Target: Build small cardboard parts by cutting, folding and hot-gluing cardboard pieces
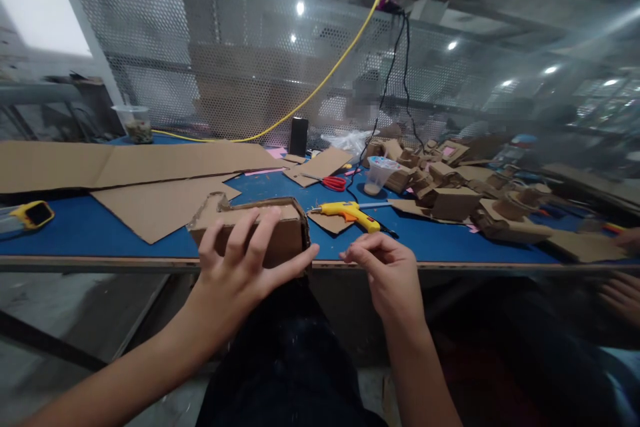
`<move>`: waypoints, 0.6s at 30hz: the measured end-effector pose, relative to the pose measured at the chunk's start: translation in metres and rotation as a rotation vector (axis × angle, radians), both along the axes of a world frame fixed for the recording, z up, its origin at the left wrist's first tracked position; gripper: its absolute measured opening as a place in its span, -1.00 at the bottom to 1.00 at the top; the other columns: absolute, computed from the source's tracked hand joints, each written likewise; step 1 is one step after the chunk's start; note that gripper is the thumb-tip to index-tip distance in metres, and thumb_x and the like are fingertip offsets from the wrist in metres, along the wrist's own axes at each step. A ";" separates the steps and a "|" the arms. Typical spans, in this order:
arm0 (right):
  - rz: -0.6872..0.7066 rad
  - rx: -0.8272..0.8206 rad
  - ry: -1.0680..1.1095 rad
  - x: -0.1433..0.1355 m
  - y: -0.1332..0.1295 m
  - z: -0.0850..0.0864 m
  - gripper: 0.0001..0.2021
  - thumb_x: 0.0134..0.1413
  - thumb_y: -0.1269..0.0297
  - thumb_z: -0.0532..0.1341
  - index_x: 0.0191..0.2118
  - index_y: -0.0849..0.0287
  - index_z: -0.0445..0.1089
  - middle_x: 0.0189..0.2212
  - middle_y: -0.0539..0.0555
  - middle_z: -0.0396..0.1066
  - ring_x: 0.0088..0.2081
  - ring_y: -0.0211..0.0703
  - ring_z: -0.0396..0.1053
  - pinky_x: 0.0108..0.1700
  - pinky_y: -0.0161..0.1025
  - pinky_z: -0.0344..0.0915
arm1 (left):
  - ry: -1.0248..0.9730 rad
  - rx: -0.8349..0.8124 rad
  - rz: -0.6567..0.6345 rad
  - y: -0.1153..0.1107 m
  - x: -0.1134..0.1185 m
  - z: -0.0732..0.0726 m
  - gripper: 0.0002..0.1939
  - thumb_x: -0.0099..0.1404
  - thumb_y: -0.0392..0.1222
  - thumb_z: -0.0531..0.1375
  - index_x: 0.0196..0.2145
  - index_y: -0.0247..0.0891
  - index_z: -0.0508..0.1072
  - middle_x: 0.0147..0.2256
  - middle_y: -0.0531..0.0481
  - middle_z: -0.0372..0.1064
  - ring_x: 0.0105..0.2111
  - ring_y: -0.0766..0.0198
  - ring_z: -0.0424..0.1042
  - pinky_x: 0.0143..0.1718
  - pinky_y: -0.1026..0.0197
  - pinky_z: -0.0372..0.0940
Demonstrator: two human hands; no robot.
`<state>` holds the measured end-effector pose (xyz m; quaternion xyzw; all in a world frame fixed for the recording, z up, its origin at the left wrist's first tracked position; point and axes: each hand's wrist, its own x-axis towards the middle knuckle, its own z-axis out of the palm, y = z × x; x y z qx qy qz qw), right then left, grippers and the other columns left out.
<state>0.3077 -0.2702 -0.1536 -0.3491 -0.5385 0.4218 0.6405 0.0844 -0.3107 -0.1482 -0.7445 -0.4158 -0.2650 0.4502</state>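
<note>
My left hand is wrapped over a small cardboard box-shaped piece at the table's front edge. Its fingers lie across the top and front, with the thumb at the right end. A rolled or curled bit of cardboard sticks up at the piece's left end. To the right, my right hand is closed in a pinch near the edge; what it holds, if anything, is too small to make out. Just beyond it, a yellow glue gun lies on its side, its nozzle over a cardboard scrap.
Red-handled scissors, a plastic cup and a phone stand or lie behind. Large cardboard sheets cover the left; cardboard parts pile up at right. A yellow cable hangs across. Another person's hand is at far right.
</note>
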 end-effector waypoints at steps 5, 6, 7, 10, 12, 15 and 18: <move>0.024 0.005 0.067 -0.002 0.000 -0.005 -0.66 0.09 0.01 0.33 -0.51 0.17 0.45 -0.63 -0.06 0.34 -0.53 -0.28 0.37 -0.37 -0.29 0.43 | 0.101 0.080 0.093 -0.006 0.005 -0.016 -0.23 0.22 -0.13 0.34 0.30 0.24 0.13 0.21 -0.15 0.14 0.17 0.00 0.17 0.27 -0.11 -0.13; 0.021 -0.003 0.057 -0.002 0.000 -0.007 -0.70 0.09 0.02 0.34 -0.46 0.16 0.49 -0.61 -0.06 0.36 -0.52 -0.28 0.38 -0.36 -0.28 0.45 | 0.119 0.104 0.107 -0.007 0.006 -0.020 -0.24 0.23 -0.09 0.33 0.30 0.24 0.13 0.21 -0.13 0.14 0.18 0.02 0.16 0.28 -0.10 -0.15; 0.015 -0.012 0.040 -0.002 0.000 -0.008 -0.74 0.08 0.04 0.34 -0.39 0.16 0.53 -0.58 -0.06 0.39 -0.50 -0.28 0.40 -0.34 -0.27 0.46 | 0.137 0.128 0.116 -0.009 0.007 -0.024 -0.26 0.24 -0.04 0.32 0.30 0.25 0.13 0.20 -0.11 0.13 0.19 0.03 0.14 0.30 -0.10 -0.16; -0.012 -0.022 0.010 -0.002 0.001 -0.011 -0.83 0.01 0.16 0.40 -0.30 0.12 0.60 -0.47 -0.02 0.51 -0.42 -0.24 0.49 -0.25 -0.22 0.50 | 0.168 0.187 0.122 -0.010 0.009 -0.034 -0.32 0.26 0.09 0.29 0.28 0.29 0.16 0.18 -0.04 0.15 0.26 0.04 0.05 0.33 -0.10 -0.20; -0.019 -0.009 0.006 -0.002 0.002 -0.011 -0.91 -0.10 0.27 0.45 -0.39 0.10 0.61 -0.44 -0.01 0.54 -0.37 -0.22 0.51 -0.22 -0.25 0.49 | 0.181 0.210 0.125 -0.010 0.009 -0.040 -0.34 0.25 0.13 0.27 0.26 0.32 0.18 0.18 -0.01 0.15 0.30 0.02 -0.01 0.34 -0.11 -0.24; -0.053 -0.015 0.000 -0.002 0.001 -0.011 -0.88 -0.26 0.36 0.51 -0.53 0.12 0.58 -0.55 -0.04 0.50 -0.46 -0.27 0.45 -0.37 -0.36 0.42 | 0.175 0.210 0.125 -0.009 0.010 -0.045 -0.35 0.25 0.14 0.28 0.25 0.34 0.18 0.20 0.01 0.13 0.33 0.02 -0.06 0.37 -0.12 -0.30; -0.053 -0.033 -0.054 -0.001 -0.002 -0.011 -0.89 -0.02 0.21 0.42 -0.42 0.12 0.60 -0.70 -0.09 0.39 -0.60 -0.29 0.38 -0.42 -0.32 0.42 | 0.180 0.198 0.120 -0.010 0.010 -0.044 -0.34 0.26 0.11 0.28 0.27 0.31 0.17 0.20 0.00 0.10 0.33 0.04 -0.09 0.38 -0.11 -0.33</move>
